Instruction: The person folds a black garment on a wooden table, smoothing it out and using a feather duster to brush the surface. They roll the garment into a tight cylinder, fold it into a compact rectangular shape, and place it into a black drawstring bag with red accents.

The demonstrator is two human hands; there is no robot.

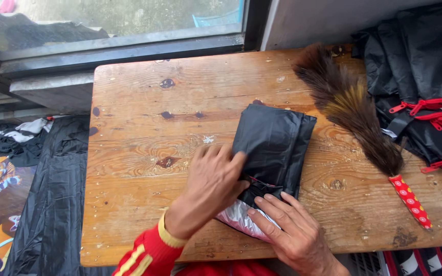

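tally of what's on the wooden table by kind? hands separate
Folded black fabric bundle with silvery lining: 1
Brown feather duster with red patterned handle: 1
Stack of black fabric pieces with red straps: 1 stack; pieces cannot be counted
Total on the wooden table: 3
Hands on the bundle: 2, left hand and right hand

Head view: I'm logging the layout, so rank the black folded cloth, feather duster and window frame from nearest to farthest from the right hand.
1. Black folded cloth: touching the right hand, just above it.
2. Feather duster: to the right on the table.
3. Window frame: beyond the table's far edge.
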